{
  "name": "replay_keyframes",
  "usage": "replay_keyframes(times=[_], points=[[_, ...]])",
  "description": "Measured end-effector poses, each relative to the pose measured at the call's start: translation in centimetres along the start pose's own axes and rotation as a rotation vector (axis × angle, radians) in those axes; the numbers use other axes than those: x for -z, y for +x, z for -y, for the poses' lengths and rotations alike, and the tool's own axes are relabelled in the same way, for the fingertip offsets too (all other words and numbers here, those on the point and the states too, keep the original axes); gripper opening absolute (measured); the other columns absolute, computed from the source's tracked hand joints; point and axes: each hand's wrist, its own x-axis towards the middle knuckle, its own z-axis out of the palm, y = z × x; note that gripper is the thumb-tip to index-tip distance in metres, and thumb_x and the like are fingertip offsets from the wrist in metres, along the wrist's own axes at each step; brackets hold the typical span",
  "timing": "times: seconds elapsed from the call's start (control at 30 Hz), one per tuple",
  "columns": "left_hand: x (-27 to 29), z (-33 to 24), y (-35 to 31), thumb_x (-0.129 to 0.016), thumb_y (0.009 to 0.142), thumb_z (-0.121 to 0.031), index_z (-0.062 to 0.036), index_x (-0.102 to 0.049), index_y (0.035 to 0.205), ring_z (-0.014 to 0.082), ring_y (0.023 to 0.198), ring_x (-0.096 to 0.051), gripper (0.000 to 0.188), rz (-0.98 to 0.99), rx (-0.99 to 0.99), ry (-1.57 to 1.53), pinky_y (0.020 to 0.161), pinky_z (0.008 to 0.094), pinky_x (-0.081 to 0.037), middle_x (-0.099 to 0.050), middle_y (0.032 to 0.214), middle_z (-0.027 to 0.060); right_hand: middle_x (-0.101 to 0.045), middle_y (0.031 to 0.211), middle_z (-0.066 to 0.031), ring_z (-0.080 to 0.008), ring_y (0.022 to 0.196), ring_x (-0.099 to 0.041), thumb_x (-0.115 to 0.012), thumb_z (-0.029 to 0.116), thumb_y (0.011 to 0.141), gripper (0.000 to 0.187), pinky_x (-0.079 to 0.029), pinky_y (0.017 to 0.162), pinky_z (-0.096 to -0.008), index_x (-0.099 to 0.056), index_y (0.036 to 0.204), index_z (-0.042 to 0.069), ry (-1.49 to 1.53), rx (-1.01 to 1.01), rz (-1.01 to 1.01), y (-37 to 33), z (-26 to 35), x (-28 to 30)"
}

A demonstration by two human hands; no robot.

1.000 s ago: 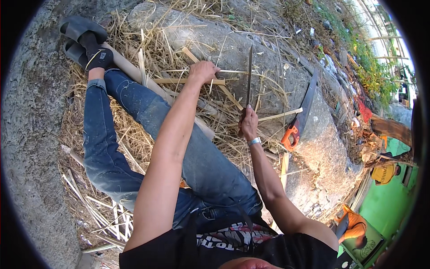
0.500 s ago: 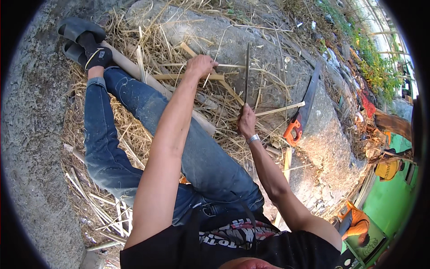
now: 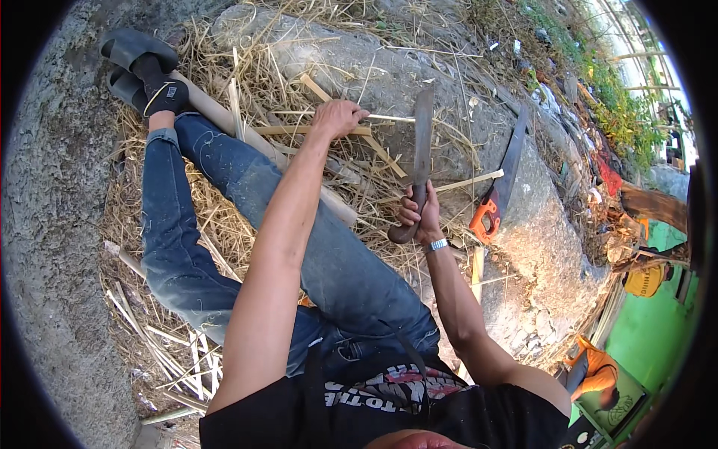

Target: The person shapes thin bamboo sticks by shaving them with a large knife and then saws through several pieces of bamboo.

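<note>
My right hand (image 3: 421,214) is wrapped round the dark curved handle of a machete (image 3: 423,138), its broad flat side facing up and its tip pointing away from me. To the left, my left hand (image 3: 340,119) is closed on a thin pale bamboo strip (image 3: 392,118). The strip's right end reaches the machete blade; whether the two touch I cannot tell. Below my left hand, a wider bamboo slat (image 3: 314,130) crosses another slanting slat (image 3: 385,156). All of them lie over dry shavings on a large rock.
A handsaw (image 3: 502,179) with an orange handle rests on the rock (image 3: 535,247) to the right. A thick pole (image 3: 213,105) runs beside my outstretched legs. Several split strips (image 3: 161,352) lie at lower left. Far right, a person in orange (image 3: 598,370) is near a green wall.
My right hand has turned the machete from edge-on to its flat side and shifted slightly right. My left hand stays nearly in place, still holding the strip.
</note>
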Motion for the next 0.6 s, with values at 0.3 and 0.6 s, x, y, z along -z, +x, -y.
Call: replay_keyframes(times=[0.3, 0.6], points=[[-1.3, 0.7, 0.2, -0.055, 0.099, -0.055, -0.0211, -0.076, 0.114, 0.0404, 0.104, -0.068, 0.042, 0.028, 0.063, -0.098, 0.092, 0.0508, -0.053, -0.074, 0.108, 0.0178, -0.048, 0.061, -0.0019, -0.0121, 0.043, -0.045, -0.037, 0.054, 0.109, 0.052, -0.038, 0.040, -0.0273, -0.049, 0.086, 0.009, -0.692, 0.410, -0.441, 1.5, -3.9, -0.5], [-1.6, 0.5, 0.3, -0.054, 0.100, -0.053, -0.0218, -0.076, 0.114, 0.0383, 0.107, -0.068, 0.041, 0.067, 0.100, 0.024, 0.094, 0.0501, -0.052, -0.074, 0.111, 0.0159, -0.050, 0.063, -0.0030, -0.0143, 0.044, -0.043, -0.036, 0.062, 0.106, 0.057, -0.038, 0.042, -0.0312, -0.051, 0.094, 0.009, -0.226, 0.275, -0.278, 1.3, -2.9, -0.1]])
